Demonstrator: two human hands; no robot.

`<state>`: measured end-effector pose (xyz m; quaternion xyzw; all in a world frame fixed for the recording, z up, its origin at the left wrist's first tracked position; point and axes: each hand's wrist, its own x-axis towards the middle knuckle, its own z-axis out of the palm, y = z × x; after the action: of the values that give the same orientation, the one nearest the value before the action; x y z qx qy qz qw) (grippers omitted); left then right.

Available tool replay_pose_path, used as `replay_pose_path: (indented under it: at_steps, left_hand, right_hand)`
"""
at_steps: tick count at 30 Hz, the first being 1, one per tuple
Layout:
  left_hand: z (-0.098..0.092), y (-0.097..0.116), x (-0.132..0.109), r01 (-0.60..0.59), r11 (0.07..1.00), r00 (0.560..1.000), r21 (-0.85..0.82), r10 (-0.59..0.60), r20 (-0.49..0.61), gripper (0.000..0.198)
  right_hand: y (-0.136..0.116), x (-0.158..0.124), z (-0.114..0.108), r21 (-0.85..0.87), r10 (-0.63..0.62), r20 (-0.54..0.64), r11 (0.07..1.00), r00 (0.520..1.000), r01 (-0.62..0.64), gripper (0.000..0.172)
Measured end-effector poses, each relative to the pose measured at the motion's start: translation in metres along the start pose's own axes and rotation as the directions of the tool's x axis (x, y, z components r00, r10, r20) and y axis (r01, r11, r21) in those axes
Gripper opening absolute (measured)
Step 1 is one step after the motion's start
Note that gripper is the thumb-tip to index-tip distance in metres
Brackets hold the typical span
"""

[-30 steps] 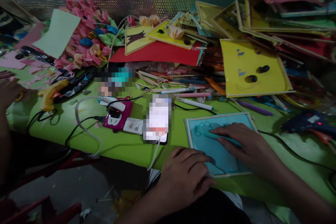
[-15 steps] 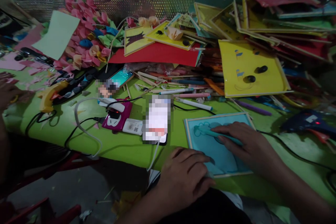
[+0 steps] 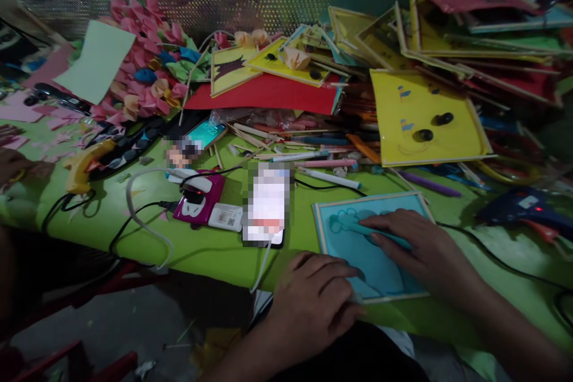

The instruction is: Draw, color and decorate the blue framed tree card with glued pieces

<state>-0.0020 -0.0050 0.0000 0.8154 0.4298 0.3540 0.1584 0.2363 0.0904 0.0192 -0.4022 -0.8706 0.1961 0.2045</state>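
Observation:
A blue sheet in a pale wooden frame [image 3: 344, 256] lies on the table at front right. On it a flower-like outline is drawn near the far left corner. My right hand [image 3: 421, 245] is closed around a teal marker [image 3: 385, 234], its tip at that outline. Over the frame's near left corner sits my left hand [image 3: 316, 298]. Its bent fingers and thumb close on that corner, and the hand covers it from sight.
Behind lie a yellow framed panel [image 3: 425, 113], loose pens [image 3: 329, 179] and stacked frames. Left of the blue sheet are a lit phone [image 3: 268, 203] and a purple power strip [image 3: 199, 200]. Glue guns [image 3: 528, 212] rest at both sides, with cables between. Another person's hand [image 3: 20, 167] shows far left.
The view has shifted very slightly. My hands keep their grip and nearly the same places. The other person's hand at the left edge has moved a little.

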Motion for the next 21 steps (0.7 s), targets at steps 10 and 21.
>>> replay_pose_path:
  at_steps: [10,21]
  left_hand:
    - [0.0010,-0.0001,-0.0009,0.011,1.000,1.000,-0.020,-0.012,-0.011,0.023]
    - [0.0002,0.0010,0.0003,0.021,0.999,0.999,-0.040,-0.022,-0.023,0.018]
  right_hand:
    - [-0.0069,0.0022,-0.0006,0.002,-0.015,0.020,1.000,1.000,0.015,0.024]
    - [-0.0061,0.0005,-0.0012,-0.003,-0.036,0.015,0.999,0.999,0.036,0.021]
